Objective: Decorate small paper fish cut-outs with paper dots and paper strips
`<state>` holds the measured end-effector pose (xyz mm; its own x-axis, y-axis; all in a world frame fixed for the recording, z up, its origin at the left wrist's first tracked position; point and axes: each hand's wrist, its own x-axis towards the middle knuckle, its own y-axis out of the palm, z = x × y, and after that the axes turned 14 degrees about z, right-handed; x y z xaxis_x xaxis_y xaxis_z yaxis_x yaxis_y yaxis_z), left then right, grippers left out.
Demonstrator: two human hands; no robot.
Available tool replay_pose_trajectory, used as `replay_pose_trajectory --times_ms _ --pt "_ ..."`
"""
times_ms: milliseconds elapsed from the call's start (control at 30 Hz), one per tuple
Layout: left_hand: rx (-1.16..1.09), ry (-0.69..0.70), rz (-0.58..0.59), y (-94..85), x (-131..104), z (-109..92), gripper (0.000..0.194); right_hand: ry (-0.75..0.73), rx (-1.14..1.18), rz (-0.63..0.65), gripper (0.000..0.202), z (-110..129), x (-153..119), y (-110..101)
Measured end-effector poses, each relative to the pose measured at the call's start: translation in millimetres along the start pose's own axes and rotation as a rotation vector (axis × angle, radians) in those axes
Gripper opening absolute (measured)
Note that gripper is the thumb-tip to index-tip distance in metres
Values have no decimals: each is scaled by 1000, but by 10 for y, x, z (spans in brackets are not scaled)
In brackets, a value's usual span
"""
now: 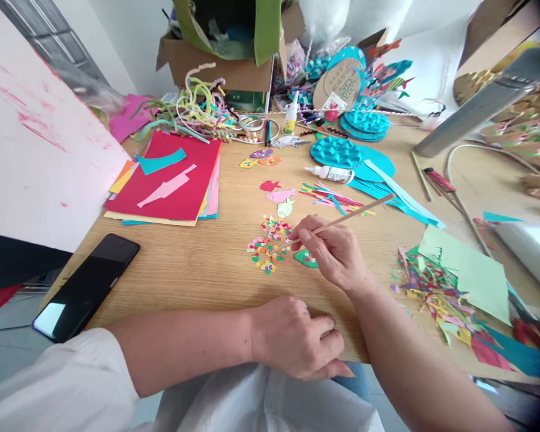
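My right hand [330,249] pinches a thin wooden stick [355,213] between thumb and fingers. Its lower end reaches over a heap of small coloured paper dots [269,246]. A green paper fish [305,258] with dots on it lies partly hidden under this hand. Near the table's front edge rests my left hand [297,339], its fingers loosely curled, with nothing visible in them. Beyond the dots lie a pale green paper fish [285,208], a pink one [281,195] and a red one [270,186].
Coloured paper sheets [166,180] are stacked at left, behind a phone [87,282]. Thin paper strips [335,199], a glue bottle [333,174] and blue card pieces [355,156] lie farther back. Paper scraps [441,294] cover the right side. A grey metal pole [472,108] rises at back right.
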<state>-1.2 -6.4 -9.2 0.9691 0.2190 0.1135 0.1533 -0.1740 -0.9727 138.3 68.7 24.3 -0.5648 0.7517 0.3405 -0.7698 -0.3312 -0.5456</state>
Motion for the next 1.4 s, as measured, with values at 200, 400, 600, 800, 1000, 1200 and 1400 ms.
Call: replay_pose_trajectory --times_ms 200,400,600,800,1000,1200,1400 --pt "-17 19 -18 15 6 6 43 -22 -49 49 35 27 35 20" --pt "-8 9 -13 -32 8 8 44 12 -66 -70 34 -23 8 -72" --pt "3 -54 0 -52 -15 6 46 102 5 -267 29 -108 -53 -185" --pt "51 -329 -32 -60 -21 20 47 60 -41 -178 30 -94 -45 -169" --pt "82 -429 31 -96 3 28 51 60 -37 -197 28 -111 -37 -202" --pt "51 -435 75 -83 4 38 53 161 -53 -243 30 11 -155 -266" --pt "45 -276 16 -43 -11 5 50 182 -84 -291 29 63 -256 -132"
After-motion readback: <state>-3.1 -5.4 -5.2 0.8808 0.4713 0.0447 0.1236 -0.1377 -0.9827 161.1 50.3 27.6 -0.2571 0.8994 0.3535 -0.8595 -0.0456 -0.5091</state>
